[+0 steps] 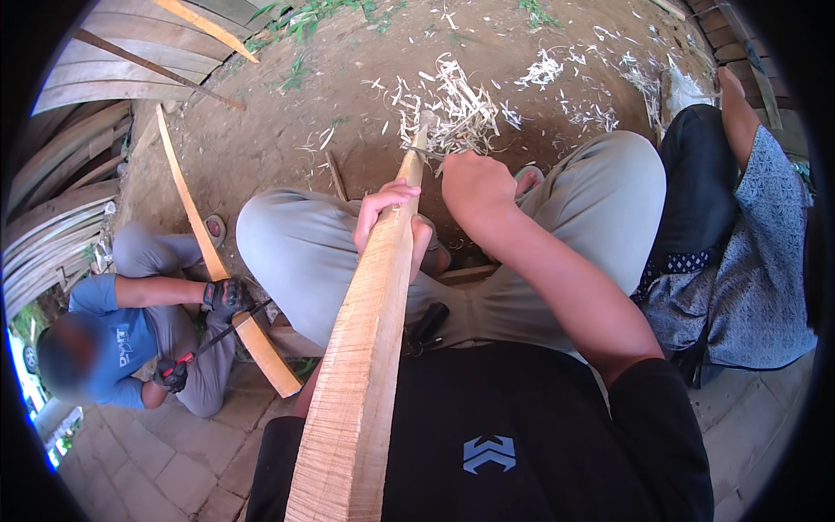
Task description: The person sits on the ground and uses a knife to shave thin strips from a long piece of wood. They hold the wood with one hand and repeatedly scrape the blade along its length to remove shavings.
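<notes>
A long, squared wooden beam [352,365] runs from the lower edge of the head view up between my knees, narrowing toward its far end. My left hand [387,217] is wrapped round it below the tapered part. Just beyond, my right hand [477,184] is closed in a fist on a knife, whose handle the fingers hide. Its thin blade [428,154] lies across the beam near the tip. Pale curled wood shavings [457,109] are heaped on the ground around that far end.
At left, a person [122,331] with gloved hands works a tool against another long wooden piece [196,226]. Someone else's patterned cloth and dark-clad leg [696,183] are close at my right. Stacked planks [70,200] line the left side; more shavings [591,113] dot the dirt.
</notes>
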Motion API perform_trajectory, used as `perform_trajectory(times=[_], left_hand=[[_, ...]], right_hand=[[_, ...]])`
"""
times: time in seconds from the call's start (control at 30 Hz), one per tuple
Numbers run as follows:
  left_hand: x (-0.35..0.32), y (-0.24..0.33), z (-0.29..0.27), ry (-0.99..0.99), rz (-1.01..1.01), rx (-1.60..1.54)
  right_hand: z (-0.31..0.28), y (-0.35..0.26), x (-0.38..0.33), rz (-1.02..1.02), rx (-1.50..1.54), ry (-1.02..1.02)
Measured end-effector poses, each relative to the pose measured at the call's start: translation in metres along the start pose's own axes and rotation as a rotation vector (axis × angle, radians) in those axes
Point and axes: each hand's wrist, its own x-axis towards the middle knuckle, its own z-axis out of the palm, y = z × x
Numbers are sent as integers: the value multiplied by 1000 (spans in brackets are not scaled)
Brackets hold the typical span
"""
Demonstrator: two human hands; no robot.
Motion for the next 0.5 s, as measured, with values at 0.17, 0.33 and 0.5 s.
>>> perform_trajectory(times=[0.17, 0.33, 0.5], left_hand=[[-2, 2, -1, 13, -60, 10], [-4, 0, -2, 22, -30, -2], [-4, -3, -1, 20, 17, -8]], right_hand=[[29, -1, 7, -23, 34, 80], [33, -8, 27, 3, 20, 36], [53, -3, 58, -67, 28, 91]])
